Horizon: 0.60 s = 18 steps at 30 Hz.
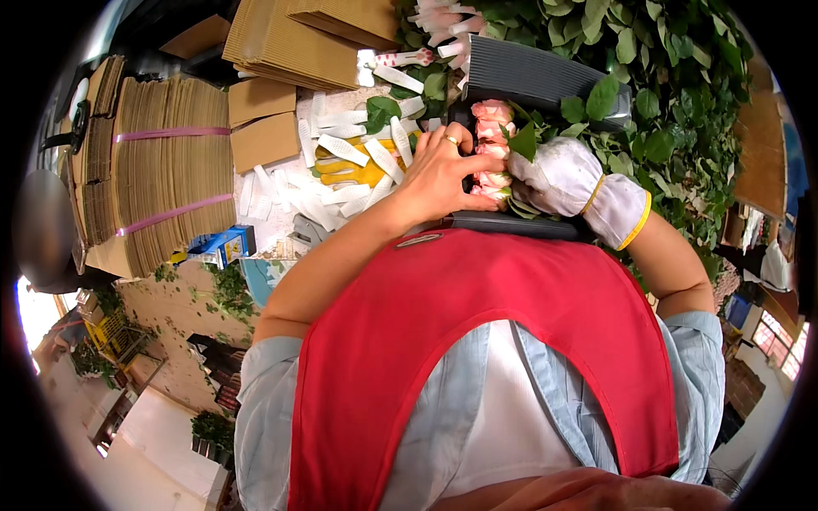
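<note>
A short row of pink roses (492, 129) lies between my hands, with green leaves on its right side. My bare left hand (439, 170), a ring on one finger, reaches over the row from the left. Its fingers and thumb curl around a rose at the row's near end. On the right, my right hand (555, 175) wears a white glove with yellow edging. It is closed against the leaves just beside the blooms; whatever its fingers hold is hidden. Dark corrugated board (545, 83) lies beyond the roses, and a dark strip (520, 224) runs along the near side.
White sleeve-like strips (341, 123) lie scattered on the left around a yellow glove (348, 162). Farther left stand cardboard sheets (175, 162) bound with pink straps. More cardboard (290, 43) sits at the back. Leafy stems (673, 111) heap up at the right. A blue box (226, 245) is at the left edge.
</note>
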Motion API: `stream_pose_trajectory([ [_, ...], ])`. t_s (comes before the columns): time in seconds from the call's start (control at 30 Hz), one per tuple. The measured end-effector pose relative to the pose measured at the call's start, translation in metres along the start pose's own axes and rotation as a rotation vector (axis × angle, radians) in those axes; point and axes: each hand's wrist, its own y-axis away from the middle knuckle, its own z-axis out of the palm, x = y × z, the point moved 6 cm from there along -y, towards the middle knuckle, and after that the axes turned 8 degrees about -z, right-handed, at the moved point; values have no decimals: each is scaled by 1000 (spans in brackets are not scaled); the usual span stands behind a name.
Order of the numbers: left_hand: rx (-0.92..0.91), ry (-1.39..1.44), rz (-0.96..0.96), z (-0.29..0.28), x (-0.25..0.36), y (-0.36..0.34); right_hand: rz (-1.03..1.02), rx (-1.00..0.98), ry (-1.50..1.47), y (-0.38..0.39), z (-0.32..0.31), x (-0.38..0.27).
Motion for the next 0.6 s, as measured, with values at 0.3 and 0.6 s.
stream_pose_trajectory([
  [0.3,350,234,-284,-52,-26,7,380,342,58,29,-87,-9],
  [0.6,259,104,134,-2,-4,-38,282,277,266,-4,-13,10],
])
